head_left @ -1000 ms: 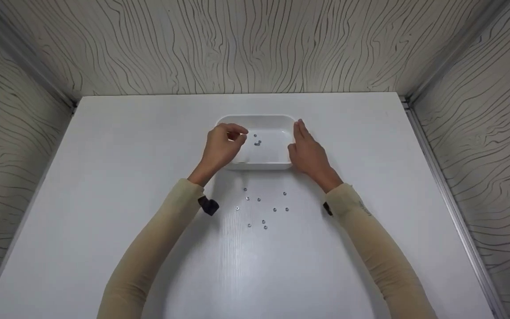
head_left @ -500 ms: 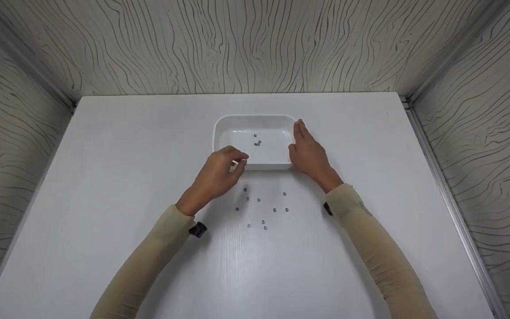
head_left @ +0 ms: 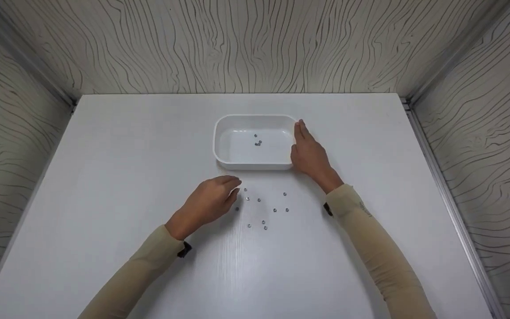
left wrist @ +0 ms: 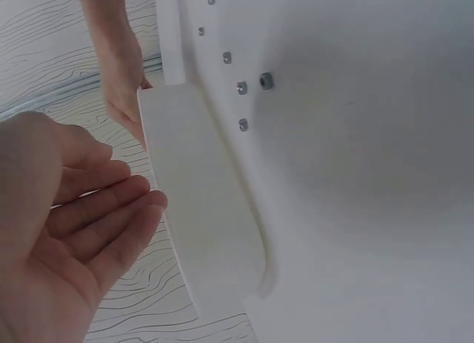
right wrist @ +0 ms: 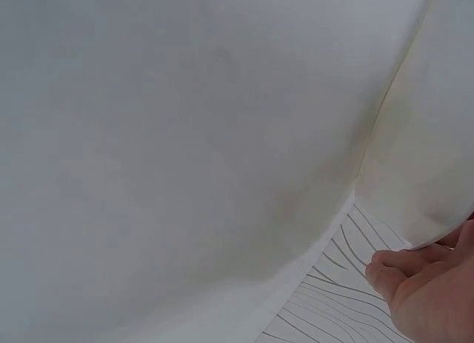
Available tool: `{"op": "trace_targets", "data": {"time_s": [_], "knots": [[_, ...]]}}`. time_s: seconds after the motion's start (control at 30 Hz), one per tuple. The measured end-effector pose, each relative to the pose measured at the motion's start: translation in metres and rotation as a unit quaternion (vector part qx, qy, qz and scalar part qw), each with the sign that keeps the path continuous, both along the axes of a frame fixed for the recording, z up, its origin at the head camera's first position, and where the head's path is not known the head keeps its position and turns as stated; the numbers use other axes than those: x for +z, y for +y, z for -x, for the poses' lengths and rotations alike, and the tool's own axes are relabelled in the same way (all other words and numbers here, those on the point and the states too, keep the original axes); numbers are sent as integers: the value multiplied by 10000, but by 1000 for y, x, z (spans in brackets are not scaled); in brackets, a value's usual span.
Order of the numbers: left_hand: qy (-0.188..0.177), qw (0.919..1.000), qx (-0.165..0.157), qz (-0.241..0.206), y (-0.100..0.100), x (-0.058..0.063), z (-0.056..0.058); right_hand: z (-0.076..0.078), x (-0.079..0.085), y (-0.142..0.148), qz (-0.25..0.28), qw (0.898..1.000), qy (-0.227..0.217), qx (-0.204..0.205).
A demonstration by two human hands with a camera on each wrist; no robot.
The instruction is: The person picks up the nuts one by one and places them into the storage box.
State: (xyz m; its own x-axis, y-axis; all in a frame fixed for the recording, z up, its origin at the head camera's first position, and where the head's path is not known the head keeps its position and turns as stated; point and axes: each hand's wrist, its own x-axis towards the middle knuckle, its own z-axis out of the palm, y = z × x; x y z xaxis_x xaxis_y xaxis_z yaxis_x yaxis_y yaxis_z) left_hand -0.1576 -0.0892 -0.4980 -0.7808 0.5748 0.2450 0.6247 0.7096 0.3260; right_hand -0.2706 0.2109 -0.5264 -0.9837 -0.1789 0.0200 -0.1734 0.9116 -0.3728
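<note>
My left hand hovers over the table just left of the loose metal nuts. Its fingers are loosely bent with a gap to the thumb, and nothing shows in them. In the left wrist view the same hand overlaps the tray's outer wall, and small hex nuts lie beyond. A white rectangular tray stands at the back middle with several nuts on its floor. My right hand holds the tray's right side, fingers stretched along the wall and thumb at the rim.
The white table runs back to a wood-grain patterned wall. Metal rails edge the sides. Several nuts lie scattered in front of the tray, between the two forearms.
My left hand has come from over the tray's left part towards me and down to the nuts' left side, its fingers parting slightly. Right hand and tray stay put.
</note>
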Motion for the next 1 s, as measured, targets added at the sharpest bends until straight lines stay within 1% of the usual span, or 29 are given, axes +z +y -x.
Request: {"op": "trace_targets", "data": {"time_s": [0.1,0.2,0.37,0.47,0.53,0.57,0.63,0.7,0.77,0.87,0.93,1.0], "knots": [[244,9994,-175,174,-3,-8,-5,0,-1,0,43,10000,21,7],[421,9982,-259,348,-5,-15,-9,0,-1,0,80,9999,55,46],[513,9963,-371,577,-7,-26,-15,0,-1,0,134,9999,-6,13],[618,9944,-528,676,-7,-31,-19,0,0,-1,157,9999,-40,-24],[903,9896,-711,869,-7,-36,-22,0,0,-1,179,9998,-38,-24],[1087,9859,-812,978,-7,-38,-23,0,1,-2,188,9998,-38,-27],[1501,9755,-1007,1253,-8,-43,-25,0,2,-2,200,9998,-46,-42],[1934,9609,-1150,1614,-9,-47,-27,-1,2,-3,196,9998,-74,-66],[2208,9474,-1228,1962,-9,-50,-29,-1,3,-2,182,9997,-106,-92],[2450,9293,-1270,2455,-8,-51,-31,-1,2,-2,161,9997,-129,-109],[2504,9217,-1286,2671,-7,-51,-31,-1,3,-2,160,9997,-137,-112],[2541,9165,-1275,2816,-6,-50,-32,-1,2,-1,175,9996,-162,-126]]}}
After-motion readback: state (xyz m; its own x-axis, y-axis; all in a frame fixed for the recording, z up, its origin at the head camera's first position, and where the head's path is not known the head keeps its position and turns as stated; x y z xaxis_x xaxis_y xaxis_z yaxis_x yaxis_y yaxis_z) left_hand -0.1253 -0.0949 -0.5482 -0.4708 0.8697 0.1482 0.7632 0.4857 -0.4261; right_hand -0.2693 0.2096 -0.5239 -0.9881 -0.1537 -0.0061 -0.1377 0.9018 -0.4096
